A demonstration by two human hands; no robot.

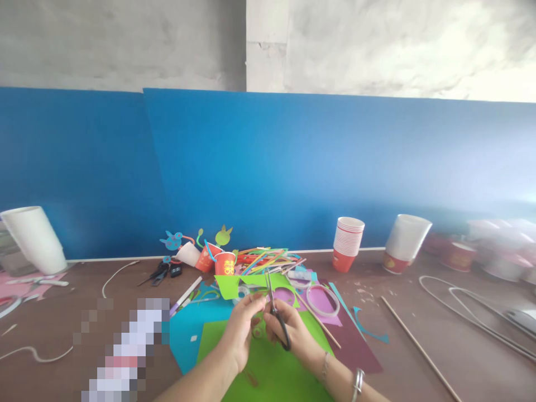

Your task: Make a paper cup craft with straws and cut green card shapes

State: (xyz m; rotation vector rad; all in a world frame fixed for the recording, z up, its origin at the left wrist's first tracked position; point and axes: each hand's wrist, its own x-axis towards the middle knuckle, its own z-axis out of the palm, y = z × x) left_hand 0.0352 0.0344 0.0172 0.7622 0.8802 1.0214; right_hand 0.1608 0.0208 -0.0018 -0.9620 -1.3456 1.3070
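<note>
My right hand grips scissors by the black handle, their blades pointing up and away from me. Beside it, my left hand is closed, its fingertips close to the blades. A small cut piece of green paper shows between the hands, apparently pinched by the left one; its edges are partly hidden by fingers. Under both hands lies a large green sheet, over a blue sheet. Just beyond the fingertips is a cut green paper piece, with a purple sheet to its right.
Decorated red paper cups and a heap of coloured straws stand behind. Cup stacks line the blue partition. A tape roll, a wooden stick, blue scraps and white cables lie to the right.
</note>
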